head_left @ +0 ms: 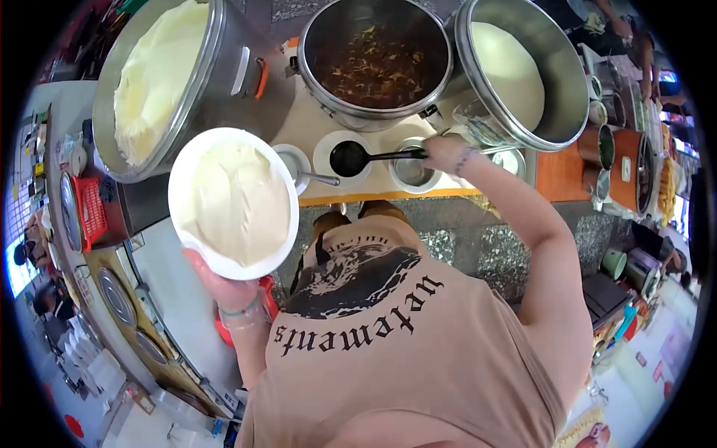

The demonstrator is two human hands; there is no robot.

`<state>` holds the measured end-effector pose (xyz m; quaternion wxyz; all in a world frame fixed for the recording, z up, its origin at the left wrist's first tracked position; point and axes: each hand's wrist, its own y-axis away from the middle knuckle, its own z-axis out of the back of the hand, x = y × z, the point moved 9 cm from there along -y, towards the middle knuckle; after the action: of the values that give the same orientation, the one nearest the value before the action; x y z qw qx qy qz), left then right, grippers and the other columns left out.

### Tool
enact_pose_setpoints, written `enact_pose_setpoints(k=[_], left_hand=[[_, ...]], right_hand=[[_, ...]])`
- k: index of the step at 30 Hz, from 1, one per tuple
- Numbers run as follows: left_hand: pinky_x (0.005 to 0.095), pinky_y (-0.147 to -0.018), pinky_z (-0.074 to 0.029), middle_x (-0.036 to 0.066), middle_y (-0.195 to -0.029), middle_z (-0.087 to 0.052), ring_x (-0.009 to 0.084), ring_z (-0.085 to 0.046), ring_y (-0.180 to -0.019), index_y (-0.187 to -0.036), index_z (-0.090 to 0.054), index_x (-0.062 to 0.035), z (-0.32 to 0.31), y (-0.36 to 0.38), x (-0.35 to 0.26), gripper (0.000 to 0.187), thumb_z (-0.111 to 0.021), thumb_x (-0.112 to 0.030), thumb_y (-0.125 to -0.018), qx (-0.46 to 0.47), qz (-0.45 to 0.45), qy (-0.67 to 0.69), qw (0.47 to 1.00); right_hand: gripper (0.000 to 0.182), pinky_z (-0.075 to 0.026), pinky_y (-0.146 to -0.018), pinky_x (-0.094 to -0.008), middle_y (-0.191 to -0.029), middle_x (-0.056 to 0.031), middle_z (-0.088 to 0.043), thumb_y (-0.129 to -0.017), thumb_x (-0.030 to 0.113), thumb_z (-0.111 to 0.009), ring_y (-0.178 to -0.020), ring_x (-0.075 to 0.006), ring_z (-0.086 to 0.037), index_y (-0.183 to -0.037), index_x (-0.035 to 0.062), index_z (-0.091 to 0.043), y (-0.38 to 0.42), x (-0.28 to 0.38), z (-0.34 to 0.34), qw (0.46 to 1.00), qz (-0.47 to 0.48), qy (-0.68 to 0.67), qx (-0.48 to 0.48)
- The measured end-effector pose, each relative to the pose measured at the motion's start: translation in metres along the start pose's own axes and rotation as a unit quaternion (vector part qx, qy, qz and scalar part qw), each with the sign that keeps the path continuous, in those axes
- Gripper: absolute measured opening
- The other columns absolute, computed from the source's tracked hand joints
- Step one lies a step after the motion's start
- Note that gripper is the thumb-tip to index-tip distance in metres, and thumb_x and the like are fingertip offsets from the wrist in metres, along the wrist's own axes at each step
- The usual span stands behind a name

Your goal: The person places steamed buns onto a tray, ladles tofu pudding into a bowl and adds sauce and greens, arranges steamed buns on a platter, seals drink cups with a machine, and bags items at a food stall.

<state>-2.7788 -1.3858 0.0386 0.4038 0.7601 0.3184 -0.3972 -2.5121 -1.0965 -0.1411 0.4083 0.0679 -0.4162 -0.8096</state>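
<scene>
1 bowl [233, 201] in left hand [224, 287], 1 ladle [358, 157] in right hand [446, 151].

A white bowl [233, 203] is holding pale cream filling, left of the steel pot [376, 60] showing dark brown broth. Below that pot, a black ladle [351, 157] is resting, and a tan shirt [403, 336] is showing black lettering.

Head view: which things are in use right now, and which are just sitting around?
In use:
- white bowl of pale curd, held by left hand
- black ladle, gripped by right hand
- small white dish under the ladle

Sitting around:
- pot of dark broth
- two big steel vats
- red basket
</scene>
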Motion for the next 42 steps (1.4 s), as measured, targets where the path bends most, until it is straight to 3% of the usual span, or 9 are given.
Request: enact_pose_setpoints(k=[5,10,15,19,21,29,40,41,42], left_hand=[[0.0419,-0.109,-0.033,0.012,-0.144,-0.038,0.0282,-0.041,-0.130,-0.144,-0.028,-0.0046,0.006,-0.010,-0.018,0.060,-0.023,-0.046,-0.101,0.043,-0.028,0.014,0.999],[0.0420,-0.107,-0.037,0.012,-0.143,-0.040,0.0274,-0.044,-0.128,-0.143,-0.029,-0.0048,0.006,-0.018,-0.027,0.058,-0.025,-0.045,-0.101,0.076,-0.035,0.027,0.996],[0.0423,-0.106,-0.038,0.012,-0.142,-0.040,0.0271,-0.044,-0.128,-0.142,-0.030,-0.0056,0.006,-0.023,-0.023,0.059,-0.027,-0.047,-0.101,0.114,-0.038,0.029,0.992],[0.0422,-0.106,-0.038,0.011,-0.142,-0.040,0.0272,-0.043,-0.129,-0.142,-0.030,-0.0065,0.005,-0.020,-0.017,0.061,-0.028,-0.050,-0.100,0.122,-0.014,0.045,0.991],[0.0420,-0.106,-0.038,0.011,-0.142,-0.040,0.0268,-0.043,-0.129,-0.143,-0.030,-0.0073,0.002,-0.017,-0.016,0.060,-0.028,-0.049,-0.100,0.137,-0.002,0.053,0.989],[0.0388,-0.106,-0.037,0.012,-0.141,-0.039,0.0252,-0.043,-0.128,-0.143,-0.028,-0.0050,-0.002,-0.012,-0.009,0.059,-0.026,-0.046,-0.101,0.127,0.000,0.041,0.991],[0.0402,-0.106,-0.038,0.013,-0.141,-0.041,0.0263,-0.044,-0.127,-0.142,-0.029,-0.0050,-0.004,-0.013,-0.004,0.061,-0.027,-0.049,-0.100,0.134,0.014,0.040,0.990],[0.0401,-0.106,-0.038,0.013,-0.141,-0.041,0.0262,-0.044,-0.127,-0.142,-0.030,-0.0049,-0.005,-0.014,-0.002,0.060,-0.027,-0.048,-0.100,0.142,0.020,0.044,0.989],[0.0400,-0.106,-0.038,0.013,-0.141,-0.041,0.0261,-0.044,-0.127,-0.142,-0.030,-0.0047,-0.006,-0.015,0.000,0.060,-0.026,-0.048,-0.101,0.150,0.027,0.047,0.987]], right_hand=[[0.043,-0.050,-0.078,-0.0415,-0.088,-0.0186,-0.065,-0.087,0.041,-0.058,-0.086,-0.0304,-0.064,-0.096,-0.0006,-0.064,0.090,0.012,0.036,0.998,-0.032,-0.046,-0.008],[0.035,-0.047,-0.065,-0.0327,-0.073,-0.0117,-0.060,-0.086,0.035,-0.057,-0.070,-0.0178,-0.059,-0.087,0.0010,-0.063,0.152,0.010,0.069,0.934,-0.095,-0.344,-0.007],[0.027,-0.047,-0.061,-0.0326,-0.073,-0.0105,-0.058,-0.086,0.026,-0.054,-0.065,-0.0174,-0.058,-0.097,0.0013,-0.057,0.144,-0.001,0.118,0.908,-0.029,-0.404,-0.107],[0.030,-0.053,-0.073,-0.0398,-0.099,-0.0156,-0.065,-0.088,0.021,-0.054,-0.088,-0.0283,-0.067,-0.110,0.0008,-0.053,0.101,0.006,0.175,0.956,-0.063,0.017,-0.286],[0.031,-0.053,-0.079,-0.0405,-0.105,-0.0146,-0.065,-0.086,0.018,-0.058,-0.097,-0.0292,-0.065,-0.112,0.0024,-0.054,0.078,0.020,0.186,0.952,-0.140,0.112,-0.249],[0.026,-0.054,-0.079,-0.0354,-0.104,-0.0099,-0.070,-0.078,0.018,-0.068,-0.098,-0.0265,-0.067,-0.101,0.0081,-0.072,-0.035,0.025,0.170,0.951,-0.150,0.203,-0.181],[0.031,-0.051,-0.082,-0.0368,-0.104,-0.0132,-0.067,-0.089,0.023,-0.050,-0.094,-0.0257,-0.064,-0.108,0.0072,-0.068,-0.043,0.017,0.145,0.970,-0.138,0.189,0.069],[0.032,-0.050,-0.082,-0.0370,-0.103,-0.0135,-0.067,-0.089,0.024,-0.049,-0.093,-0.0259,-0.064,-0.108,0.0069,-0.068,-0.036,0.021,0.146,0.972,-0.121,0.186,0.079],[0.027,-0.049,-0.078,-0.0367,-0.093,-0.0129,-0.066,-0.090,0.022,-0.049,-0.087,-0.0254,-0.063,-0.101,0.0051,-0.067,-0.050,0.021,0.140,0.971,0.049,0.231,0.040]])
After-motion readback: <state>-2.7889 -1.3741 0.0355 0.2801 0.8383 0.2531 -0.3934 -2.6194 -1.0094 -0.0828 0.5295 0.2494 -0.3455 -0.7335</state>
